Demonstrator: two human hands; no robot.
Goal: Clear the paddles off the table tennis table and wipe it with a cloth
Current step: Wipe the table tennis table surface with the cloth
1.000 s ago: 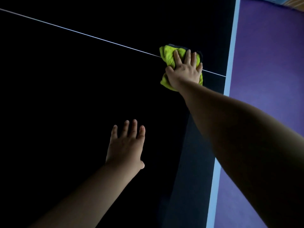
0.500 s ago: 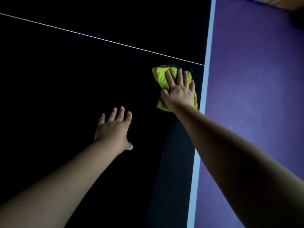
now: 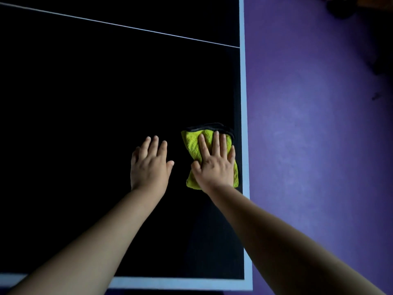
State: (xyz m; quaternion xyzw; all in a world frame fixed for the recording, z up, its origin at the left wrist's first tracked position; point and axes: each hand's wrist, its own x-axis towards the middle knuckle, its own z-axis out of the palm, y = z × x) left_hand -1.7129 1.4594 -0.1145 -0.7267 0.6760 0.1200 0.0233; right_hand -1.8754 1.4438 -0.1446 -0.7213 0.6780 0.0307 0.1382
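Presently, the right hand (image 3: 213, 165) lies flat on the cloth (image 3: 192, 143), fingers straight and slightly spread, palm pressing down; it grips nothing. The cloth is yellow-green with a dark hem and lies folded beneath that hand, showing beyond the fingertips, at the thumb side and below the heel of the palm. It sits on the table (image 3: 85, 103), just beside the white border (image 3: 244, 103) on the right. The left hand (image 3: 150, 165) is laid flat on the dark surface just left of the cloth, apart from it, fingers extended, holding nothing. A thin white line (image 3: 127, 27) crosses the table farther off. Purple floor (image 3: 319, 145) lies beyond the border.
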